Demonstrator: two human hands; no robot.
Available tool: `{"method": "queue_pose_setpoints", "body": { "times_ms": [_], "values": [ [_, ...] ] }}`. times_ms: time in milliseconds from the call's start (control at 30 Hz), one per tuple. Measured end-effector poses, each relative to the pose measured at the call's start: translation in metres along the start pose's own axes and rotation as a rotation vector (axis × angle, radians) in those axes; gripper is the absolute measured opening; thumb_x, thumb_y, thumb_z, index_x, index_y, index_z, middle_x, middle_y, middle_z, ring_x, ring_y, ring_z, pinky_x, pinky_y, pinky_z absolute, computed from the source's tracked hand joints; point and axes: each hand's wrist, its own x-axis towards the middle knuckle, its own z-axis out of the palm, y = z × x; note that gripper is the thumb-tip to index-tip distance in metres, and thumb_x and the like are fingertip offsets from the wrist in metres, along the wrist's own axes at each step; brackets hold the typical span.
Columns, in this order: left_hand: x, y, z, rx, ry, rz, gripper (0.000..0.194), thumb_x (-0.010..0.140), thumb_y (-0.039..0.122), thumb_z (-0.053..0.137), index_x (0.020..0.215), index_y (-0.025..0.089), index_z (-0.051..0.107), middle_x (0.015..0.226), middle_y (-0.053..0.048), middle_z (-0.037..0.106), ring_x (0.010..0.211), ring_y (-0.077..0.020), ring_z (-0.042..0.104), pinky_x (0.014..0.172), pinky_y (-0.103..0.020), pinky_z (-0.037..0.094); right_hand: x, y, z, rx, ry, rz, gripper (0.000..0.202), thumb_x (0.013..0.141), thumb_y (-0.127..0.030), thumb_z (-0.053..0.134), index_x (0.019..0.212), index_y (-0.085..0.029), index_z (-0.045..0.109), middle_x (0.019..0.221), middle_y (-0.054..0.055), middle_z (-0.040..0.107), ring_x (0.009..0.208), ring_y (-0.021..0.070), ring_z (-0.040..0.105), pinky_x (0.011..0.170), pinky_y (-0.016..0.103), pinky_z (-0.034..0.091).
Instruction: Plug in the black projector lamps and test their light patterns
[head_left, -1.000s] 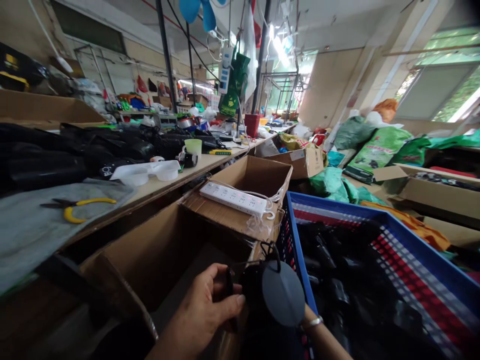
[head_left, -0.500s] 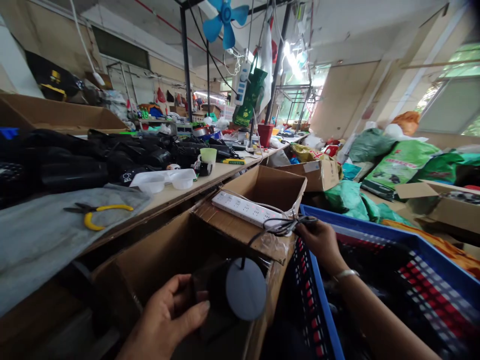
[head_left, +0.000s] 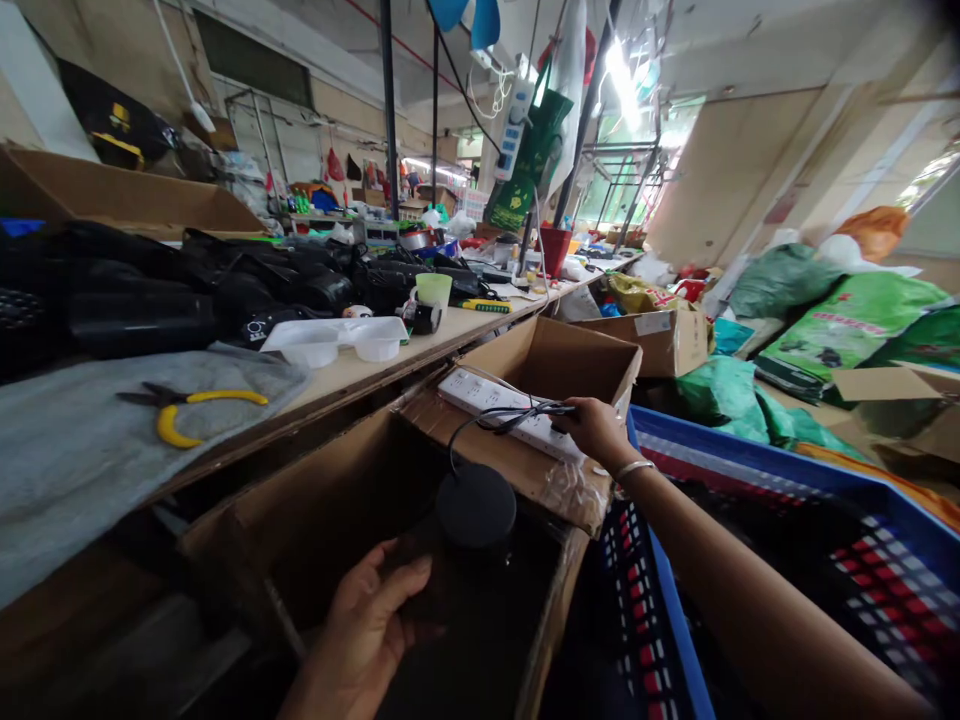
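Observation:
A black cylindrical device [head_left: 477,508] has a flat round top with a cord coming out of it. It is over the open cardboard box in front of me. My right hand [head_left: 594,432] grips the bundled dark cord [head_left: 517,412] above a white power strip [head_left: 487,392]. Just left of the device is my left hand [head_left: 367,625], with thumb and fingers apart and partly curled. Dark blur lies between its fingertips and the device, so any contact there is hard to make out.
A cardboard box [head_left: 247,540] stands below, beside a blue plastic crate [head_left: 671,610] on the right. Yellow-handled pliers [head_left: 180,415] lie on a grey sheet [head_left: 67,470]. A white tray [head_left: 315,345], a pale green cup [head_left: 433,288] and black items [head_left: 142,318] cover the bench.
My right hand has moved left with the cord, over the power strip. The device has tilted so its flat end faces more upward. My left hand has shifted slightly right and down.

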Motion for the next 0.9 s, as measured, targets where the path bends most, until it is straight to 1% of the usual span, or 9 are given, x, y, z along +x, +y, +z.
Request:
{"method": "queue_pose_setpoints", "body": {
  "times_ms": [67,133,167,267,400,633,800,900],
  "values": [
    [0.003,0.002,0.0,-0.024,-0.016,-0.013,0.036,0.067,0.019,0.07,0.097,0.014,0.052,0.084,-0.006,0.065,0.066,-0.0152,0.061,0.052,-0.027,0.05,-0.001,-0.001,0.003,-0.015,0.004,-0.011,0.02,0.077,-0.033,0.055,0.069,-0.017,0.064,0.071,0.008,0.064,0.064,0.018,0.058,0.06,0.027,0.04],
    [0.008,0.006,0.002,-0.053,-0.001,-0.009,0.035,0.066,0.017,0.07,0.096,0.014,0.051,0.083,-0.005,0.066,0.064,-0.0139,0.061,0.053,-0.027,0.051,-0.004,0.002,0.008,0.01,0.003,0.003,0.019,0.078,-0.031,0.054,0.076,-0.015,0.065,0.076,0.009,0.064,0.067,0.0171,0.057,0.061,0.026,0.04],
    [0.01,0.008,0.002,-0.061,0.007,-0.001,0.035,0.065,0.015,0.07,0.095,0.015,0.051,0.083,-0.005,0.066,0.062,-0.0136,0.061,0.053,-0.027,0.05,-0.005,0.004,0.011,0.018,0.004,0.02,0.019,0.078,-0.031,0.054,0.078,-0.014,0.065,0.077,0.009,0.063,0.067,0.017,0.057,0.061,0.026,0.04],
    [0.017,0.015,0.005,-0.073,-0.025,0.027,0.035,0.065,0.014,0.068,0.095,0.015,0.051,0.082,-0.006,0.067,0.061,-0.0141,0.062,0.052,-0.027,0.051,-0.009,0.008,0.019,0.022,0.031,0.049,0.02,0.076,-0.033,0.058,0.08,-0.013,0.064,0.076,0.008,0.063,0.068,0.0171,0.056,0.061,0.026,0.039],
    [0.022,0.023,0.009,-0.091,-0.058,0.057,0.032,0.064,0.014,0.069,0.091,0.015,0.051,0.08,-0.005,0.067,0.061,-0.0145,0.062,0.052,-0.026,0.051,-0.01,0.008,0.022,0.027,0.064,0.055,0.022,0.076,-0.032,0.06,0.083,-0.012,0.065,0.077,0.009,0.064,0.068,0.0163,0.056,0.06,0.024,0.038],
    [0.017,0.031,0.013,-0.058,-0.056,0.097,0.029,0.063,0.014,0.069,0.087,0.014,0.053,0.076,-0.004,0.066,0.053,-0.0122,0.059,0.049,-0.028,0.052,-0.013,0.001,0.022,0.079,0.064,0.118,0.02,0.076,-0.03,0.061,0.083,-0.012,0.065,0.072,0.007,0.063,0.062,0.0137,0.054,0.056,0.022,0.036],
    [0.013,0.035,0.013,-0.044,-0.05,0.12,0.032,0.061,0.015,0.071,0.087,0.014,0.054,0.074,-0.003,0.064,0.052,-0.0122,0.058,0.049,-0.03,0.052,-0.014,-0.003,0.021,0.029,0.063,0.15,0.019,0.077,-0.031,0.059,0.082,-0.013,0.064,0.069,0.006,0.061,0.062,0.0139,0.053,0.056,0.023,0.034],
    [0.011,0.036,0.014,-0.036,-0.046,0.12,0.031,0.06,0.014,0.07,0.087,0.014,0.054,0.074,-0.003,0.063,0.053,-0.0132,0.059,0.049,-0.03,0.052,-0.014,-0.004,0.021,0.005,0.068,0.153,0.019,0.077,-0.03,0.06,0.083,-0.013,0.065,0.07,0.007,0.062,0.063,0.0144,0.052,0.057,0.023,0.034]
  ]
}}
